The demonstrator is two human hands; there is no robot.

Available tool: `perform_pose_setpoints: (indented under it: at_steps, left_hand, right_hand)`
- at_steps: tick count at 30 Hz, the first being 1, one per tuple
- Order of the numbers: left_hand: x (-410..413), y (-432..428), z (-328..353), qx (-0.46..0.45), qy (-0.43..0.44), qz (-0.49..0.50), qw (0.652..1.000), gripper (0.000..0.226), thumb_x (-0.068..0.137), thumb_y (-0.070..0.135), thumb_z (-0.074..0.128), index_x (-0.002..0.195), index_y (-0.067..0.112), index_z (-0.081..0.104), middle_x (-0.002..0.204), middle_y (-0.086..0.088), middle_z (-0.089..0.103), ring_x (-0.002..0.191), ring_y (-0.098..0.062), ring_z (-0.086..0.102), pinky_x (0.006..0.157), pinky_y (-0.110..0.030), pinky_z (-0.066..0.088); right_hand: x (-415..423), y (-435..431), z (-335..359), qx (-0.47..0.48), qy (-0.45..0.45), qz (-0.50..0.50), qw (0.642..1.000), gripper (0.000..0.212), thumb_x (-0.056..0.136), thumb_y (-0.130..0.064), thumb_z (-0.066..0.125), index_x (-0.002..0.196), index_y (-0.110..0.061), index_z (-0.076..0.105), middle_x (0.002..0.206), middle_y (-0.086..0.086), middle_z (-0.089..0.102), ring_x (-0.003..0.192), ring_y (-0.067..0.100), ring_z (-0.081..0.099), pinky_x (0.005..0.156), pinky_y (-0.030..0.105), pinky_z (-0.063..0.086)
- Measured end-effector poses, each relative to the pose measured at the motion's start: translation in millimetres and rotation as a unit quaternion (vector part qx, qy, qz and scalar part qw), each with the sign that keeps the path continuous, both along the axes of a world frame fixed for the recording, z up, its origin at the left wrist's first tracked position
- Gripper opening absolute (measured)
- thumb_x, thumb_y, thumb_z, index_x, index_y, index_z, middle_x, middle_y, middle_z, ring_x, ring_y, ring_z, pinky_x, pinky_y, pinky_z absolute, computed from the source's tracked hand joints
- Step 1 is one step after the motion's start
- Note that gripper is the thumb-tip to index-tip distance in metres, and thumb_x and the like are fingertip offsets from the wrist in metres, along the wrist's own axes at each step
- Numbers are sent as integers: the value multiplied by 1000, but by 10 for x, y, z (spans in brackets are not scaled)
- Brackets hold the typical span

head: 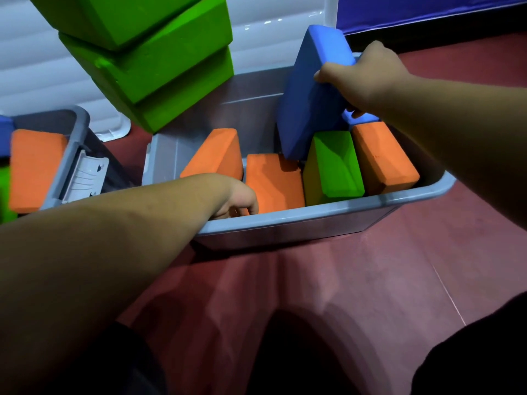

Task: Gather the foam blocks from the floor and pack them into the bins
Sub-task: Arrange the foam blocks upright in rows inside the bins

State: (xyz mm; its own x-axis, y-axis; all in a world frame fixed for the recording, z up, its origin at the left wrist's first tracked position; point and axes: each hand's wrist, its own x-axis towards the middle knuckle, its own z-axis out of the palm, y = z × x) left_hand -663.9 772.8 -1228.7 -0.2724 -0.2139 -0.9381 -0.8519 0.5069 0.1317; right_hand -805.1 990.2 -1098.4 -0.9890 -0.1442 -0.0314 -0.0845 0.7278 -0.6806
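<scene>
A grey bin [328,216] stands on the red floor in front of me. It holds three orange foam blocks [272,181], a green block [336,163] and a blue one at the back. My right hand [368,78] grips a large blue block [309,92] that stands tilted in the bin's back right part. My left hand [238,199] reaches over the near rim into the bin with curled fingers beside an orange block; whether it grips it is hidden. A stack of green blocks [154,58] looms at the top left.
A second grey bin [72,143] at the left holds an orange block [34,166] and bits of blue and green. White lids [42,67] lean behind the bins. A dark blue wall [427,10] runs at the top right. Red floor [356,280] stretches in front.
</scene>
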Motion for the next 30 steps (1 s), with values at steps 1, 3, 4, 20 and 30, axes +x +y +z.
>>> perform_pose_setpoints:
  at_steps: [1, 3, 4, 20, 30]
  left_hand:
    - [6, -1, 4, 5, 0, 0, 1000, 10, 96, 12, 56, 93, 3, 60, 82, -14, 60, 65, -29, 60, 54, -35, 59]
    - [37, -9, 48, 20, 0, 25, 999, 16, 96, 10, 53, 80, 7, 53, 75, -12, 52, 60, -26, 54, 46, -33, 57]
    - [43, -11, 67, 31, 7, 48, 998, 18, 97, 10, 53, 79, 8, 52, 75, -11, 51, 57, -26, 54, 44, -34, 56]
    - [-127, 61, 862, -279, 356, -78, 888, 79, 70, 72, 60, 130, 23, 50, 127, -14, 63, 109, -38, 64, 84, -39, 53]
    - [-229, 33, 829, -310, 355, -192, 861, 75, 92, 78, 50, 134, 16, 64, 142, -20, 57, 133, -40, 50, 105, -40, 44]
  right_hand:
    - [4, 4, 11, 3, 1, 1, 1000, 77, 70, -65, 73, 113, -4, 56, 92, 14, 69, 67, 26, 71, 48, 33, 56]
    - [14, -1, 18, 10, 3, 2, 1000, 79, 68, -67, 73, 113, -4, 57, 92, 14, 70, 66, 26, 72, 50, 34, 59]
    - [20, -8, 20, 14, 3, 1, 1000, 82, 65, -70, 72, 114, -5, 57, 94, 14, 69, 66, 27, 72, 53, 37, 61]
    - [152, -143, 116, 14, 41, -6, 999, 88, 61, -72, 71, 117, -9, 48, 105, 9, 61, 82, 30, 67, 64, 42, 56]
    - [173, -148, 273, -73, 156, -46, 984, 78, 74, -73, 65, 115, -9, 50, 102, 5, 59, 88, 22, 57, 67, 37, 45]
